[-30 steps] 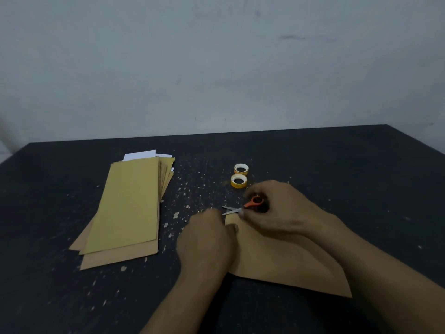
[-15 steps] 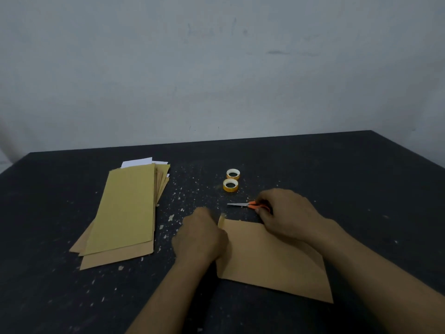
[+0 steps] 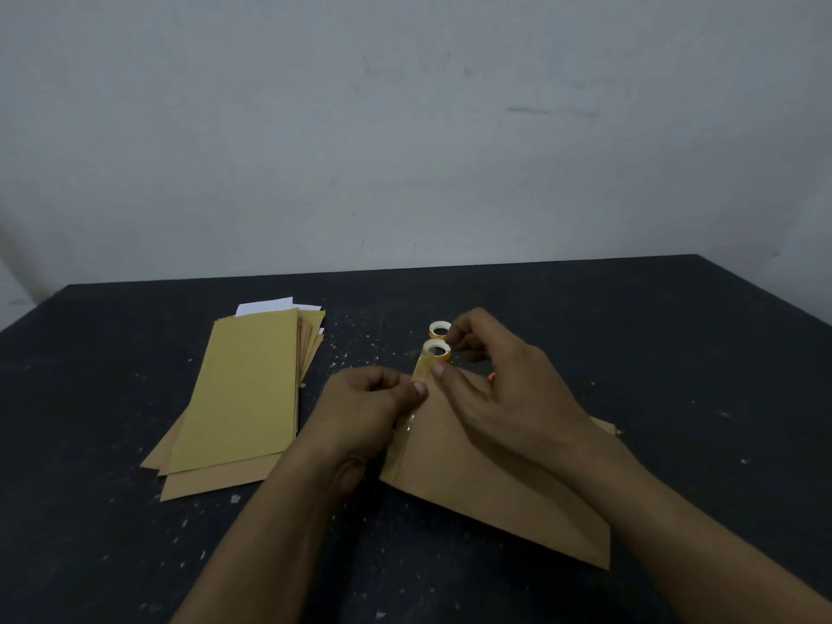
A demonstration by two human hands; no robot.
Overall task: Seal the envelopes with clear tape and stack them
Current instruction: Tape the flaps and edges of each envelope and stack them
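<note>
a brown envelope (image 3: 486, 479) lies flat on the dark table (image 3: 675, 353), toward 6 o'clock of the table's middle, its length running off toward 4 o'clock. the left hand (image 3: 360, 412) sits at the envelope's 9 o'clock edge, fingers curled and thumb laid over the edge, pinching the paper there. the right hand (image 3: 508, 389) reaches in from 4 o'clock and grasps a tape roll (image 3: 437, 351) at the envelope's 12 o'clock corner, fingertips on the rim, thumb pressing a drawn-out tape strip (image 3: 421, 373) onto the paper. a second tape roll (image 3: 440, 329) stands just beyond at 12 o'clock, close beside those fingertips. an orange sliver (image 3: 491, 376) peeks out behind the right hand, too hidden to tell what it is. the stack of envelopes (image 3: 243, 398) lies apart at 9 o'clock, white paper (image 3: 263, 305) showing at its far end.
</note>
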